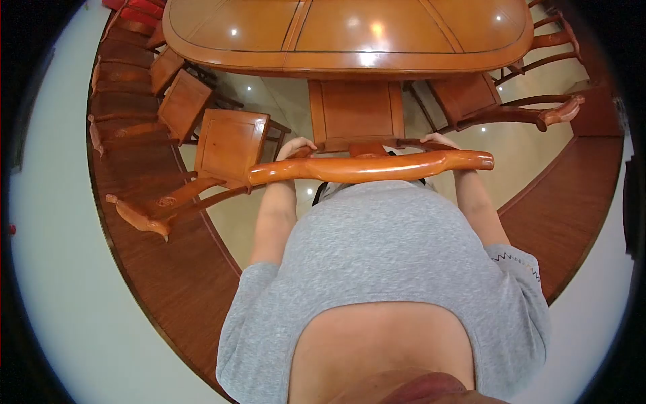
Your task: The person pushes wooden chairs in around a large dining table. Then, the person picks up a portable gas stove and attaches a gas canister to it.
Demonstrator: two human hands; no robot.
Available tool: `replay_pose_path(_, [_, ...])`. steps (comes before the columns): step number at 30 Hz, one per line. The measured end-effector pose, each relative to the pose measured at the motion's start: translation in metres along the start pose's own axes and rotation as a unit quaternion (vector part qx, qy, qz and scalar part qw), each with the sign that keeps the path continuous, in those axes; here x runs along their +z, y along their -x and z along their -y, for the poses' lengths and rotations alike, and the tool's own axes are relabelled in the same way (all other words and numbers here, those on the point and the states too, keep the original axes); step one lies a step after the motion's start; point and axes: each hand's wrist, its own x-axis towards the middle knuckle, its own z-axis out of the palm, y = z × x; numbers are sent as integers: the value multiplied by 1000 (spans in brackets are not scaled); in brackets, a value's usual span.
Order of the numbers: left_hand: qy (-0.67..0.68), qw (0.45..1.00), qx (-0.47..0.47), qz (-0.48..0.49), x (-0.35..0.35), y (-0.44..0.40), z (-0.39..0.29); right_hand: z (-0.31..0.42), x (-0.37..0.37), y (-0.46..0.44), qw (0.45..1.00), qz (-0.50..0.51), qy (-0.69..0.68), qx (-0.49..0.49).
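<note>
A glossy orange-brown wooden chair stands directly in front of me, its curved top rail close to my waist. My left hand is closed round the left side of the chair's back, below the rail. On the opposite side, my right hand grips the right side of the back, and the rail and frame partly hide its fingers. The seat's far edge reaches under the rim of a large wooden table. My grey shirt covers part of the view behind the rail.
Several matching chairs stand at the left, the nearest with its seat beside mine. Another chair is at the right of the table. Shiny beige tiles cover the floor. Dark wood panelling curves around both sides.
</note>
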Motion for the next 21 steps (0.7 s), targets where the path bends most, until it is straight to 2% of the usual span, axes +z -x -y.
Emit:
replay_pose_path(1, [-7, 1000, -7, -12, 6, 1, -9, -18, -11, -20, 996, -47, -39, 69])
replay_pose_path(2, [-9, 1000, -10, -13, 11, 6, -15, -35, -24, -30, 995, -47, -43, 71])
replay_pose_path(4, [-34, 998, 52, 2, 22, 17, -24, -21, -33, -42, 974, 20, -105, 199])
replay_pose_path(5, [-55, 997, 61, 14, 12, 10, -16, -19, -32, -46, 942, -18, -152, 299])
replay_pose_path(6, [-73, 994, 77, 21, 5, 6, -10, -92, -74, -77, 966, 104, -149, 183])
replay_pose_path(7, [-35, 997, 65, -12, 12, 13, -9, -70, -60, -64, 978, 92, -144, 117])
replay_pose_path(8, [-21, 999, 32, 14, -3, 6, -3, -46, -40, -38, 986, 80, -139, 50])
replay_pose_path(10, [-11, 1000, -5, -8, 7, 11, -8, -13, -29, -23, 988, 132, 8, -80])
replay_pose_path(12, [6, 1000, 16, 7, 20, 21, -12, 2, -28, -20, 982, 159, 35, -91])
replay_pose_path(14, [24, 999, 33, 17, 13, 32, -6, -47, -62, -70, 978, 128, 29, 165])
replay_pose_path(16, [-15, 995, 100, 24, 7, 26, -1, -21, -33, -25, 986, 165, 7, -6])
replay_pose_path(17, [-13, 994, 101, 23, 5, 24, -2, -48, -49, -53, 976, 117, 2, 185])
replay_pose_path(18, [-19, 995, 89, 34, 3, 24, -4, -46, -49, -52, 976, 118, 4, 184])
replay_pose_path(20, [-22, 996, 78, 44, 3, 20, -7, -32, -41, -41, 988, 148, -32, 13])
replay_pose_path(21, [-31, 995, 80, 43, 4, 17, -9, -11, -34, -31, 981, 177, 17, -80])
